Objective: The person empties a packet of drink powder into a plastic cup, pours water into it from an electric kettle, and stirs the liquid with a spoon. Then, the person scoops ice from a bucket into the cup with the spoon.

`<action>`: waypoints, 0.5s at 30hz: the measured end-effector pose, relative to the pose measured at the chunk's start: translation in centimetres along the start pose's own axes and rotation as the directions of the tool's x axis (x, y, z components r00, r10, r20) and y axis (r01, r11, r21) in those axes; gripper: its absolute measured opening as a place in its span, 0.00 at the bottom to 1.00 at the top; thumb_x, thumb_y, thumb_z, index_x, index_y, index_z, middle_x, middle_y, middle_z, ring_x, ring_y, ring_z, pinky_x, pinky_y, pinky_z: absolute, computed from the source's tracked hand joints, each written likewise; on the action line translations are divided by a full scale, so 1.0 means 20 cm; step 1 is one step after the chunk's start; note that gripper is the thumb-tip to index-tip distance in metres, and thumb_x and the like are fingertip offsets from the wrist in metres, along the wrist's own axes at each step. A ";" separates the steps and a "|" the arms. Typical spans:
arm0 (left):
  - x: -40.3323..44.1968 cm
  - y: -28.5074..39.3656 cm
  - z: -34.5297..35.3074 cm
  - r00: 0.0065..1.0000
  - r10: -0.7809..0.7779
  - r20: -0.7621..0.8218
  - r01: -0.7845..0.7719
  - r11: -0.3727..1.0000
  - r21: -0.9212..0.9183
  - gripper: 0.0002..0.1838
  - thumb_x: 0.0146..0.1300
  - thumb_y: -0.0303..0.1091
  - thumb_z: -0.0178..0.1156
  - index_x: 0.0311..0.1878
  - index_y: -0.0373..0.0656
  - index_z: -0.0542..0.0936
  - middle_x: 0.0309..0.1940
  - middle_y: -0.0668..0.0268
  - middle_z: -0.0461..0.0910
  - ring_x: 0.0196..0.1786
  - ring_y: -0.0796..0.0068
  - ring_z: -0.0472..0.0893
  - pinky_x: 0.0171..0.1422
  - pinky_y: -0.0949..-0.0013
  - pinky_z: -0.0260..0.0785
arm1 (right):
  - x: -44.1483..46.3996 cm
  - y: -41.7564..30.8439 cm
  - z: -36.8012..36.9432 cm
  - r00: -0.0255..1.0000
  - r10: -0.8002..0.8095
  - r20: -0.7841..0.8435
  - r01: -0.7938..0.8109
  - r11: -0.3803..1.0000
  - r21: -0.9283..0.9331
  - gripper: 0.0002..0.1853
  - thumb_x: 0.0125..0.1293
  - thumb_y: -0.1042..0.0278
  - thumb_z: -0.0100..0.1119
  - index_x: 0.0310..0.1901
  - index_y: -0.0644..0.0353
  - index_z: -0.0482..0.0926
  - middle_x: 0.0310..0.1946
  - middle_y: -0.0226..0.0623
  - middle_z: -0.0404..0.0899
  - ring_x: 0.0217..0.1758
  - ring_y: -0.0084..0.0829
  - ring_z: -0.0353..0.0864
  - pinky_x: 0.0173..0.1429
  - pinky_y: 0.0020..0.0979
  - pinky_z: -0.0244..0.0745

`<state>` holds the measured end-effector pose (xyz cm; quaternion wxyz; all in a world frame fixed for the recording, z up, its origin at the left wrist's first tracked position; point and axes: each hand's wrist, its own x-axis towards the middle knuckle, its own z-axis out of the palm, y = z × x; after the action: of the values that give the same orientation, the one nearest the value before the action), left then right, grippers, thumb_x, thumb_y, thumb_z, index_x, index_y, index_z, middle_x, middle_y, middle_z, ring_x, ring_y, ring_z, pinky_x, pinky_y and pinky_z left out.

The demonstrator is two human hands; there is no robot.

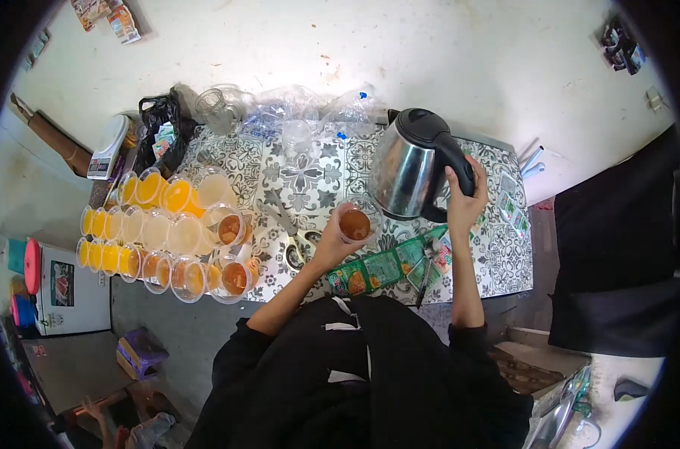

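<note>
My left hand [335, 245] is wrapped round a clear plastic cup [355, 224] with reddish-brown liquid in it, above the patterned table. My right hand [467, 188] grips the black handle of a steel electric kettle [406, 166], just right of the cup. The kettle looks slightly tilted; whether its base touches the table I cannot tell. A strip of green sachets [377, 271] lies below the cup and kettle. Scissors [291, 238] rest left of my left hand. Farther left stand rows of filled plastic cups [156, 230], holding orange, pale and brown drinks.
Clear plastic bags [287, 105] and a glass jar [215, 111] sit along the table's back edge. A black bag [160, 120] and a white scale [109, 148] are at the back left. Another person's hand [94, 410] shows at lower left. Dark cloth [617, 254] hangs at right.
</note>
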<state>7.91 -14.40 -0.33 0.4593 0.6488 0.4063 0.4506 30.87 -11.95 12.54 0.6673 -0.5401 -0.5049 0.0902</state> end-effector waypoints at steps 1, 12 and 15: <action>0.00 0.00 0.00 1.000 0.003 -0.002 -0.003 1.000 0.011 0.37 0.44 0.32 0.74 0.58 0.38 0.65 0.52 0.61 0.69 0.57 0.69 0.71 0.64 0.69 0.61 | -0.02 0.02 0.01 1.000 0.007 0.000 -0.007 1.000 0.015 0.19 0.56 0.72 0.68 0.49 0.66 0.75 0.46 0.38 0.76 0.46 0.26 0.75 0.53 0.26 0.70; 0.00 0.08 -0.01 0.996 -0.087 0.026 0.089 0.991 -0.096 0.39 0.44 0.34 0.75 0.59 0.37 0.65 0.54 0.61 0.70 0.59 0.68 0.70 0.65 0.68 0.60 | -0.02 0.04 0.07 0.999 -0.021 -0.025 0.022 0.999 0.037 0.17 0.55 0.73 0.68 0.46 0.65 0.77 0.42 0.38 0.78 0.45 0.28 0.76 0.52 0.27 0.70; 0.00 0.03 -0.01 0.999 -0.021 -0.038 0.021 1.000 -0.013 0.41 0.44 0.35 0.75 0.60 0.36 0.63 0.56 0.60 0.70 0.61 0.68 0.69 0.67 0.67 0.59 | 0.09 -0.07 -0.01 0.981 -0.159 0.115 0.167 0.983 -0.071 0.16 0.51 0.76 0.70 0.44 0.64 0.79 0.38 0.37 0.80 0.40 0.27 0.77 0.47 0.25 0.71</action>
<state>7.85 -14.57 0.28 0.4601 0.6330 0.4190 0.4604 31.29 -11.45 14.78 0.6217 -0.5174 -0.5864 0.0444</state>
